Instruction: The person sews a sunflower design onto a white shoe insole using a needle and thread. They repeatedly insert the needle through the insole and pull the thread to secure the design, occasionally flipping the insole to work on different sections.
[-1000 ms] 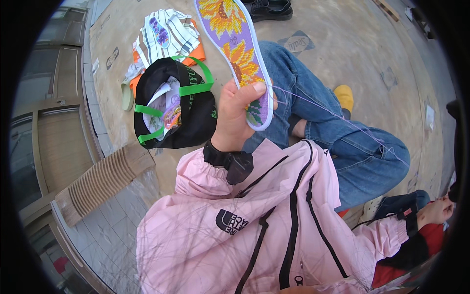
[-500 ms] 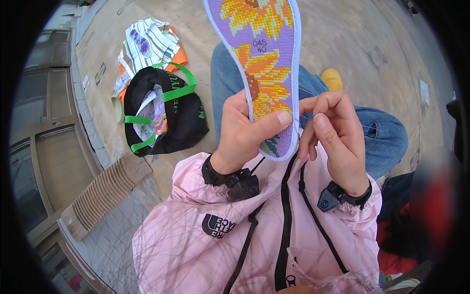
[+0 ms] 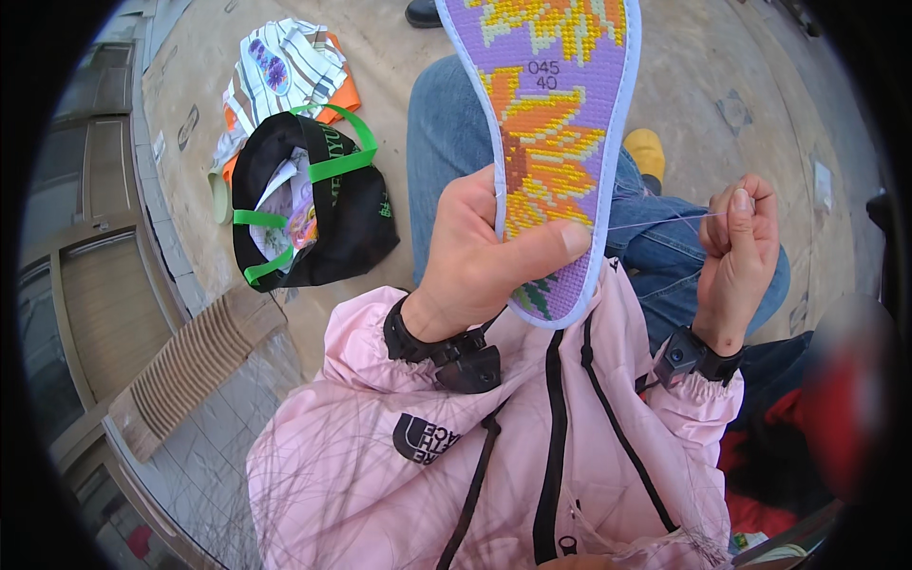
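Note:
An embroidered insole [image 3: 562, 119], purple with yellow and orange flowers and a pale border, stands upright in front of me. Its upper end runs past the top of the picture. My left hand [image 3: 475, 247] grips its lower part, thumb across the front and the other fingers hidden behind. From the insole's right edge a thin light purple thread [image 3: 655, 223] stretches to my right hand [image 3: 739, 252], which holds it in a pinch over my knee, apart from the insole. Whether a needle is also between those fingers cannot be made out.
Left of my knee stands a black bag [image 3: 370, 228] with green handles, holding papers and packets. Behind it a smaller insole [image 3: 270, 66] lies on striped cloth [image 3: 318, 62]. Ribbed cardboard [image 3: 195, 370] lies at lower left. A yellow shoe [image 3: 644, 150] shows beyond my legs.
My right hand has moved from the insole's edge out to the right, and the thread is now drawn taut. The insole and my left hand have shifted slightly right and down.

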### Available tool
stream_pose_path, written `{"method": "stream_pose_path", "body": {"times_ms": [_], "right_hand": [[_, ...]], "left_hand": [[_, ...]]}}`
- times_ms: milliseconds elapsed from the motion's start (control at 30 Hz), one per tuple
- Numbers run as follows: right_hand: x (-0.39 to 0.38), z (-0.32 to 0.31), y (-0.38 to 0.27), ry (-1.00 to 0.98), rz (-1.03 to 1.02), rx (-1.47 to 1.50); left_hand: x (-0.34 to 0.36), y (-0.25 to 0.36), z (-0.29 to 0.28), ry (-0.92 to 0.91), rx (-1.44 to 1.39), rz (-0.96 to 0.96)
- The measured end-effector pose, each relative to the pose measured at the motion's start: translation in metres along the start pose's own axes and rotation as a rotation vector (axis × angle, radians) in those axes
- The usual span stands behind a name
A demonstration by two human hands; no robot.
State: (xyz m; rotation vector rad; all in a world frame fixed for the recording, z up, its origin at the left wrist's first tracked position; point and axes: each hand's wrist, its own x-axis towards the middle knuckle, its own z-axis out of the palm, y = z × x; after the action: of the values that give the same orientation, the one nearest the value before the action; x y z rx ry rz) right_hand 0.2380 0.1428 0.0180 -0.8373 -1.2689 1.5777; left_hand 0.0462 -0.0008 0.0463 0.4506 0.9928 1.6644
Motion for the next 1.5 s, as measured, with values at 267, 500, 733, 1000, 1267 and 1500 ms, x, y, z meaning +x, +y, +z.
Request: {"method": "stream_pose_path", "body": {"times_ms": [267, 500, 733, 1000, 1267, 1500], "right_hand": [[-0.002, 0.002, 0.005, -0.025, -0.001, 0.005], [-0.010, 0.014, 0.001, 0.024, -0.016, -0.222], [-0.034, 0.049, -0.018, -0.175, -0.190, -0.395], [-0.039, 0.067, -0.016, -0.276, -0.320, -0.374], [-0.042, 0.068, -0.017, -0.283, -0.338, -0.364], [-0.043, 0.066, -0.014, -0.292, -0.319, -0.341]], "left_hand": [[-0.002, 0.006, -0.002, -0.069, -0.009, -0.051], [-0.003, 0.001, -0.006, -0.115, -0.082, -0.077], [-0.004, 0.004, -0.004, -0.133, -0.049, -0.086], [-0.004, 0.000, -0.003, -0.133, -0.020, -0.007], [-0.001, -0.006, -0.009, -0.186, -0.230, -0.118], [-0.002, -0.004, -0.008, -0.171, -0.251, -0.154]]}}
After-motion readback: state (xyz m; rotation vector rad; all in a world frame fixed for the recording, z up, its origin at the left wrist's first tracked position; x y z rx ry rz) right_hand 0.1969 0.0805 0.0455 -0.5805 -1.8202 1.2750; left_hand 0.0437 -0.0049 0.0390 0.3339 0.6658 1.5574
